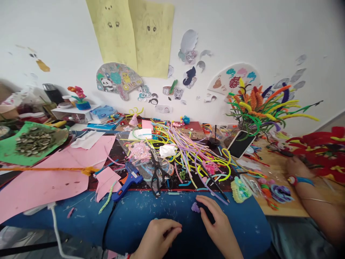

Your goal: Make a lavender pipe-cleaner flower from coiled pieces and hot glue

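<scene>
My left hand [159,237] is at the front of the blue table surface [88,219], its thumb and index finger pressed together. Whatever may be between those fingertips is hidden or too small to name. To its right, my right hand [219,227] has thumb and index finger spread apart. Right at these fingertips is a small purple fuzzy piece [195,207], close to the thumb; whether they touch is unclear. Beyond the hands are black-handled scissors [156,176], a blue hot glue gun [128,181] and a dark pencil [219,189].
Pastel pipe cleaners [185,144] are heaped at the middle back. Pink paper [61,180] and a green sheet [58,138] with dry flakes cover the left. A phone [240,144] leans before a pipe-cleaner bouquet [253,104]. Another person's arm [312,194] rests at right.
</scene>
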Demonstrator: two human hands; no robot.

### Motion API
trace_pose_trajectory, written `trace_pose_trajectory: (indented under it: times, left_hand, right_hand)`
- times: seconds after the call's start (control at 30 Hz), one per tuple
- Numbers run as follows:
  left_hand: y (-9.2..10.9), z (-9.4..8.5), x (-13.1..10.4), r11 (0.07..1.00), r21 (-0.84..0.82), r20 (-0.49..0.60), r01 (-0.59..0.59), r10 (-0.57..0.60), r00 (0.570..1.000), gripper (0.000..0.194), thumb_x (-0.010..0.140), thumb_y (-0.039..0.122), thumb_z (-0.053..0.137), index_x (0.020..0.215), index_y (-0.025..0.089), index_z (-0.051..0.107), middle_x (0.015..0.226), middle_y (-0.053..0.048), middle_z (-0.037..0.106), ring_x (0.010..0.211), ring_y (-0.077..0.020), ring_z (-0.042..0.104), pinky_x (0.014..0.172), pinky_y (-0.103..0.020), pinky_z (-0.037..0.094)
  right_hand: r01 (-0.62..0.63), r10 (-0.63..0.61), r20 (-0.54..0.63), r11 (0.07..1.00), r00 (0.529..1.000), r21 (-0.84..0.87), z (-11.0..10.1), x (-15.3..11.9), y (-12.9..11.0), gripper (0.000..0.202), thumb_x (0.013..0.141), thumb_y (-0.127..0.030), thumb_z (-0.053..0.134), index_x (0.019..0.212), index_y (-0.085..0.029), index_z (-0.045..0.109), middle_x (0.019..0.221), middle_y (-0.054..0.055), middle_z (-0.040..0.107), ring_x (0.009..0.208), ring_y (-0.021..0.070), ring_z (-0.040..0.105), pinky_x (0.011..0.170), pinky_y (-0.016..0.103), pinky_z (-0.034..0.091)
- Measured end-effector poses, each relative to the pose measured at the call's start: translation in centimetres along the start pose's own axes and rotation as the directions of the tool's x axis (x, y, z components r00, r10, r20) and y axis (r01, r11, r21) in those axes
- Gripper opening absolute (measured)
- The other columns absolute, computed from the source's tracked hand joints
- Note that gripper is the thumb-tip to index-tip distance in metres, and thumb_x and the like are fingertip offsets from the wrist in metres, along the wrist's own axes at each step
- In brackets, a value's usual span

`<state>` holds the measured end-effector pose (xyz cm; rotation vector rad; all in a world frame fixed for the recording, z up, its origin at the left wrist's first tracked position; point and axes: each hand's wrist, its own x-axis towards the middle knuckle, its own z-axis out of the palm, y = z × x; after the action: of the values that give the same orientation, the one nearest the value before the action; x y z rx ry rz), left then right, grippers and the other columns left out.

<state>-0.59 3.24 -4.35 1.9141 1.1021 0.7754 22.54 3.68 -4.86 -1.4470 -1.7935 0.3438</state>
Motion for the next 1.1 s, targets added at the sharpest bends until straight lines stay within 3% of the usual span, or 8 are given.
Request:
trace_pose_trajectory:
  times: [0.07,0.17,0.3,0.5,0.6,0.7,0.93,1.1]
  left_hand:
    - [-0.6,-0.2,-0.3,0.998,0.028,-0.021,0.06,-0.06,0.998,0.019,0.087,0.025,0.065,0.072,0.018,0.073,0.053,0.003,0.062,0.044,-0.0094,0.05,0.047,-0.018,0.034]
    - [-1.2,-0.7,-0.9,0.992,0.097,-0.132,0.083,-0.07,0.989,0.046,0.082,0.032,0.07,0.046,0.016,0.047,0.041,0.008,0.036,0.041,-0.007,0.033,0.044,-0.021,0.022]
    - [-1.1,-1.0,-1.2,0.988,0.157,-0.147,0.003,0.02,0.989,0.054,0.091,0.029,0.055,0.049,0.018,0.022,0.046,0.008,0.021,0.043,-0.0071,0.022,0.045,-0.023,0.017]
    - [-0.1,-0.8,-0.8,0.963,0.256,-0.125,-0.084,0.119,0.985,0.046,0.097,0.022,0.046,0.051,0.018,0.039,0.047,0.005,0.045,0.042,-0.0082,0.042,0.046,-0.021,0.029]
    - [0.2,-0.5,0.2,0.92,0.346,-0.115,-0.183,0.235,0.965,0.024,0.096,0.018,0.044,0.088,0.019,0.067,0.072,-0.002,0.067,0.061,-0.0137,0.065,0.056,-0.02,0.044]
    - [0.2,0.0,1.6,0.815,0.514,-0.025,-0.269,0.328,0.944,0.029,0.096,0.014,0.046,0.117,0.023,0.063,0.087,-0.004,0.071,0.065,-0.0165,0.069,0.056,-0.023,0.047]
    - [0.2,0.6,4.2,0.708,0.652,0.042,-0.27,0.321,0.946,0.01,0.09,0.013,0.061,0.09,0.02,0.067,0.08,-0.002,0.069,0.061,-0.018,0.067,0.052,-0.024,0.047]
    - [0.1,0.1,4.8,0.708,0.639,0.035,-0.3,0.363,0.931,0.016,0.09,0.009,0.058,0.093,0.021,0.068,0.081,-0.002,0.068,0.063,-0.0165,0.067,0.052,-0.022,0.046]
  right_hand:
    - [-0.008,0.008,0.013,1.0,1.0,-0.007,-0.3,0.3,0.0,0.026,0.094,-0.023,0.05,0.115,-0.029,0.066,0.119,0.006,0.069,0.109,0.0236,0.067,0.091,0.036,0.056]
    - [-0.013,0.014,0.058,1.0,0.998,-0.023,-0.4,0.7,-0.2,0.018,0.094,-0.024,0.053,0.102,-0.028,0.068,0.109,0.006,0.069,0.102,0.0234,0.068,0.086,0.036,0.056]
    - [0.027,-0.023,0.061,0.997,0.998,-0.066,0.3,0.5,-0.4,0.014,0.094,-0.022,0.054,0.09,-0.026,0.066,0.095,0.006,0.067,0.091,0.023,0.067,0.08,0.035,0.055]
    - [0.151,-0.18,-0.114,0.963,0.977,-0.224,3.1,-0.3,-1.3,0.015,0.09,-0.016,0.056,0.092,-0.024,0.068,0.093,0.007,0.067,0.086,0.0244,0.064,0.076,0.039,0.052]
    - [0.137,-0.2,-0.232,0.955,0.952,-0.263,4.9,-0.6,-1.9,0.012,0.088,-0.017,0.059,0.093,-0.024,0.069,0.093,0.008,0.068,0.087,0.0256,0.063,0.077,0.041,0.051]
    - [0.123,-0.201,-0.281,0.954,0.938,-0.274,6.0,-0.8,-2.1,0.012,0.089,-0.021,0.06,0.094,-0.023,0.07,0.093,0.009,0.069,0.086,0.0266,0.063,0.077,0.043,0.051]
    - [0.236,-0.279,-0.235,0.952,0.931,-0.194,4.7,-0.6,-0.9,0.022,0.088,-0.016,0.057,0.099,-0.026,0.073,0.093,0.007,0.073,0.084,0.0248,0.068,0.073,0.039,0.057]
    - [0.182,-0.179,-0.181,0.983,0.967,0.002,2.1,-0.1,-0.1,0.028,0.091,-0.015,0.051,0.1,-0.027,0.075,0.096,0.007,0.075,0.087,0.023,0.072,0.075,0.034,0.06]
